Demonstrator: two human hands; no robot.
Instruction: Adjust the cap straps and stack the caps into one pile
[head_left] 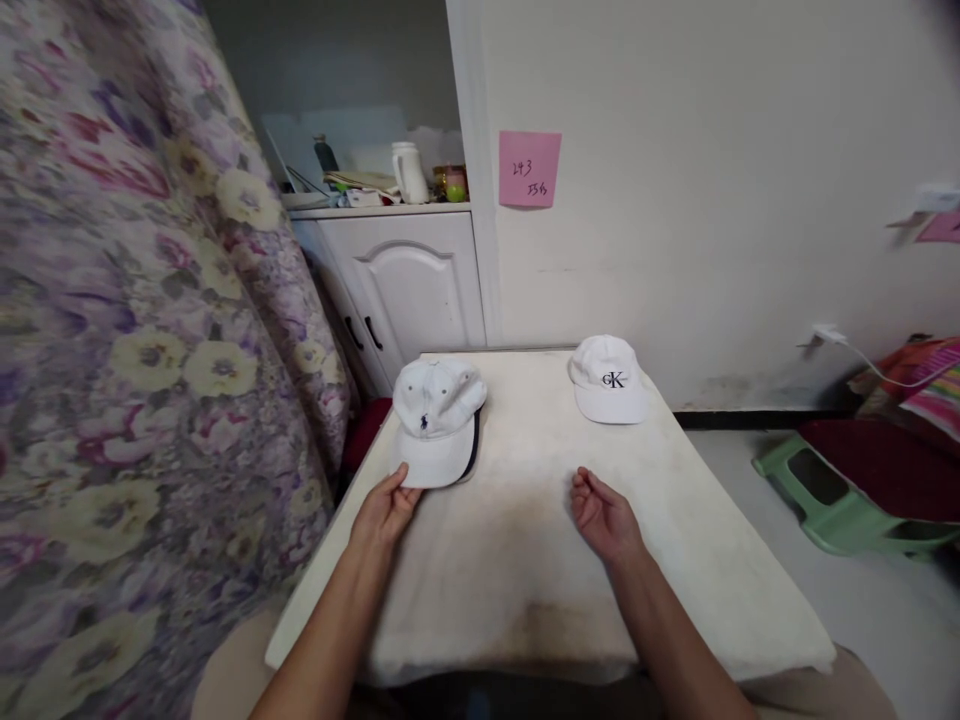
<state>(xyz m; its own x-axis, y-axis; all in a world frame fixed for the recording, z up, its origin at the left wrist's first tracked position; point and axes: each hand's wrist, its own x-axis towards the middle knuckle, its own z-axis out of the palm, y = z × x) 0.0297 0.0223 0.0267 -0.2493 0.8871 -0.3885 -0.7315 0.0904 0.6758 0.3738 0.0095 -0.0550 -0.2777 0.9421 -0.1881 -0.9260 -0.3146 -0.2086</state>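
- Left hand (386, 510): laid at the brim of a white cap (437, 420) w/ a small dark horse logo; fingers rest on the brim edge, thumb alongside. Whether the brim is actually pinched can't be told; the grip looks loose, fingers only lightly curled.
- That cap is placed at the left-rear part of the table (525, 580), brim pointed toward the person; a dark edge is seen under the brim's right side (prob. a second cap beneath, not clear).
- Right hand (604, 520): held just above the table near its middle, palm turned inward, fingers half curled, nothing held.
- A second white cap (609, 378) w/ dark "CK" letters is set at the far right of the table, near the wall, well apart from both hands.
- Table is covered by a whitish, stained cloth.
- Left side is filled by a floral curtain (142, 330); behind it a white cabinet (405, 280) is seen w/ a jug and other bits on top.
- A pink note (529, 168) is stuck on the wall; a green stool (832, 500) is seen on the floor at right.
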